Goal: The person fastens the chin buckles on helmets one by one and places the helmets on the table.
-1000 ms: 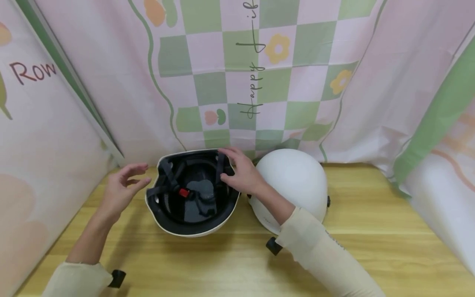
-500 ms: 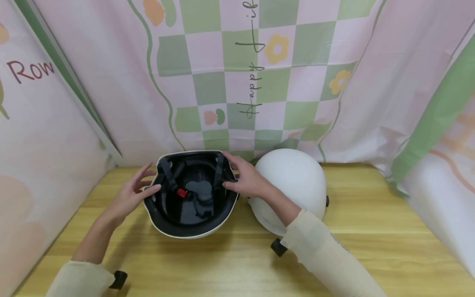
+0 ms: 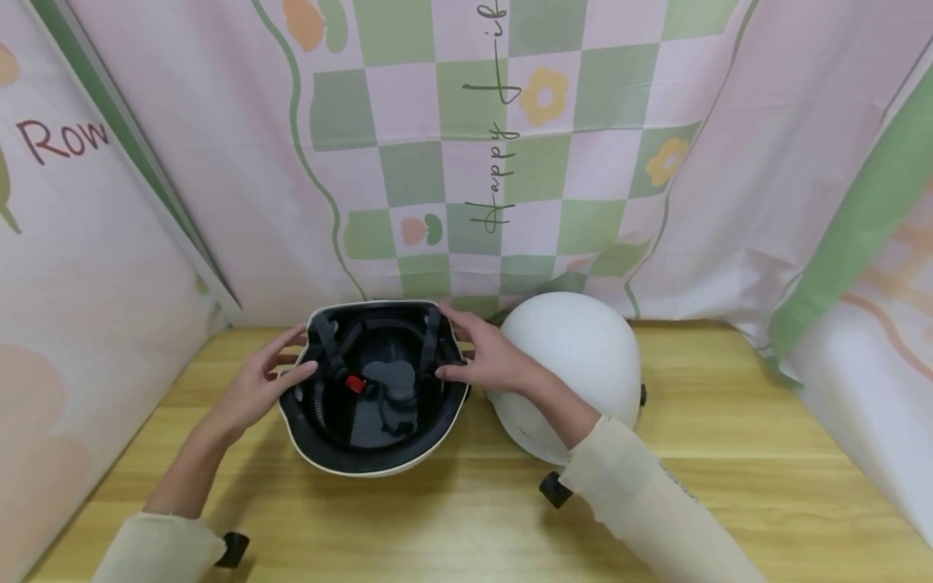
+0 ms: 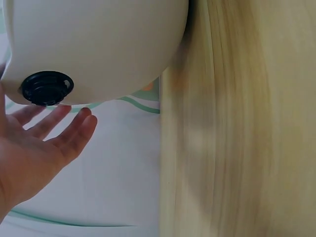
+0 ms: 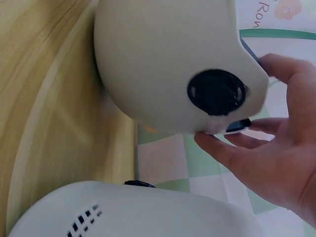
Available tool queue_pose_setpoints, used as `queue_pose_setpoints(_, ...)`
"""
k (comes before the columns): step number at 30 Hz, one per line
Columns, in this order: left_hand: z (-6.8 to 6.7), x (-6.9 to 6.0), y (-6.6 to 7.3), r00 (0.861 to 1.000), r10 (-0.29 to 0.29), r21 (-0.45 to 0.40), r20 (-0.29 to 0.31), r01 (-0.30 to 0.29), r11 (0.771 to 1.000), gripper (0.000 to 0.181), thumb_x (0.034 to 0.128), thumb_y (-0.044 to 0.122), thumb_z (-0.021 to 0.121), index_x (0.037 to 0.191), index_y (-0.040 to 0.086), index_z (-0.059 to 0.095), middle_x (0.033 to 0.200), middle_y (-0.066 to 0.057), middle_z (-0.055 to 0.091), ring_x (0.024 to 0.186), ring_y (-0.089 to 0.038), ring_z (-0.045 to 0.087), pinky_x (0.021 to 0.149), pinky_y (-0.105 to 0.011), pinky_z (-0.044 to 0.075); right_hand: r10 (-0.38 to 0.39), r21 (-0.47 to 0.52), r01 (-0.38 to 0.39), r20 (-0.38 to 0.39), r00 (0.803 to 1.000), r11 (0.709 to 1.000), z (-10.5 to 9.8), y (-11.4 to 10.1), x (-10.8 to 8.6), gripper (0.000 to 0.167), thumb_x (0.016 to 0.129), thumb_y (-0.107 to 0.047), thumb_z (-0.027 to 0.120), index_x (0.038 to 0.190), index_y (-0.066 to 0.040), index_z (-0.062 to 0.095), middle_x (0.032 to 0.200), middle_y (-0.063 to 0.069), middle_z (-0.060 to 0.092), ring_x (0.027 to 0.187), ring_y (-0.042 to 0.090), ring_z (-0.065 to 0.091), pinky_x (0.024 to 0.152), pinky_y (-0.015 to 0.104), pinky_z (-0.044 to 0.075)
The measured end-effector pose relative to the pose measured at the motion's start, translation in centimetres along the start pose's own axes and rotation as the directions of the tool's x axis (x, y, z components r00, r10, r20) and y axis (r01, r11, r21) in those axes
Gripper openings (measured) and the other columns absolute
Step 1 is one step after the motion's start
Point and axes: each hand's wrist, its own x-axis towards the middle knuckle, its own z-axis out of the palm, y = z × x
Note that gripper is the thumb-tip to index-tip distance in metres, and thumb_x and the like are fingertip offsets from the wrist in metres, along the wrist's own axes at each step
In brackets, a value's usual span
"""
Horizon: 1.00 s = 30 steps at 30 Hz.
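An upside-down white helmet (image 3: 382, 417) lies on the table at centre left, its black lining, dark straps and red buckle (image 3: 355, 384) facing up. My left hand (image 3: 251, 389) holds its left rim, thumb over the edge and fingers along the outside. On the opposite side my right hand (image 3: 496, 356) grips the rim, thumb inside. The left wrist view shows fingers by a round black side fitting (image 4: 48, 88) on the shell. A similar black fitting (image 5: 216, 92) appears above my right fingers in the right wrist view.
Just right of the held helmet sits a second white helmet (image 3: 576, 348), dome up, partly behind my right forearm. The wooden table (image 3: 729, 486) meets a checked, printed curtain (image 3: 539, 162) at the back, with more cloth at both sides.
My left hand has come in from the left onto the helmet's rim. My right hand has slid slightly down its side. The helmet has shifted a little toward me.
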Motion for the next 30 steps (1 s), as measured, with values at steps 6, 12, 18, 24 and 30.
queue_pose_setpoints(6, -0.1, 0.0, -0.1, 1.0, 0.011, -0.084, 0.013, -0.01, 0.996, 0.061, 0.1079, 0.017, 0.055, 0.162, 0.001, 0.03, 0.154, -0.03, 0.041, 0.132, -0.044, 0.049, 0.094, -0.02, 0.046, 0.007, 0.09, -0.021, 0.15, 0.989, 0.996, -1.1, 0.0, -0.5, 0.097, 0.094, -0.013, 0.072, 0.167, -0.007, 0.007, 0.17, 0.023, 0.009, 0.148, 0.05, 0.032, 0.115, 0.059, 0.039)
queue_pose_setpoints(12, -0.4, 0.0, -0.8, 0.998, 0.055, -0.197, 0.01, -0.052, 0.979, 0.055, 0.1101, 0.016, 0.049, 0.16, -0.002, 0.032, 0.155, -0.029, 0.041, 0.128, -0.013, 0.049, 0.094, -0.01, 0.042, 0.001, 0.166, -0.045, 0.251, 0.968, 0.985, -1.6, 0.5, -0.7, 0.105, 0.094, -0.015, 0.075, 0.167, -0.008, -0.001, 0.172, 0.021, 0.003, 0.148, 0.051, 0.032, 0.117, 0.061, 0.033)
queue_pose_setpoints(18, -0.5, -0.3, -1.4, 0.991, 0.132, -0.396, -0.001, -0.122, 0.91, 0.045, 0.1115, 0.015, 0.04, 0.155, 0.008, 0.047, 0.14, 0.008, 0.059, 0.122, 0.001, 0.054, 0.097, -0.014, 0.043, 0.028, 0.147, -0.069, 0.265, 0.964, 0.987, -1.6, 0.2, -1.0, 0.11, 0.091, -0.007, 0.079, 0.167, -0.008, 0.0, 0.172, 0.02, 0.008, 0.144, 0.047, 0.042, 0.116, 0.055, 0.039)
queue_pose_setpoints(24, -0.5, -0.3, -1.7, 0.981, 0.193, -0.486, -0.02, -0.179, 0.856, 0.042, 0.1107, 0.01, 0.038, 0.146, 0.02, 0.059, 0.136, 0.015, 0.063, 0.125, 0.0, 0.054, 0.1, -0.015, 0.039, 0.038, 0.137, -0.074, 0.248, 0.968, 0.988, -1.3, 0.3, -1.4, 0.111, 0.089, -0.009, 0.083, 0.167, -0.006, 0.003, 0.167, 0.028, 0.018, 0.137, 0.046, 0.05, 0.112, 0.055, 0.043)
queue_pose_setpoints(30, -0.3, -0.4, -1.6, 0.976, 0.214, -0.481, -0.042, -0.207, 0.852, 0.042, 0.1109, 0.013, 0.035, 0.139, 0.023, 0.064, 0.135, 0.014, 0.064, 0.123, -0.002, 0.054, 0.101, -0.017, 0.035, 0.021, 0.133, -0.052, 0.225, 0.974, 0.99, -0.9, 0.8, -1.7, 0.112, 0.088, -0.01, 0.085, 0.166, -0.004, 0.005, 0.165, 0.03, 0.022, 0.134, 0.047, 0.053, 0.11, 0.058, 0.045)
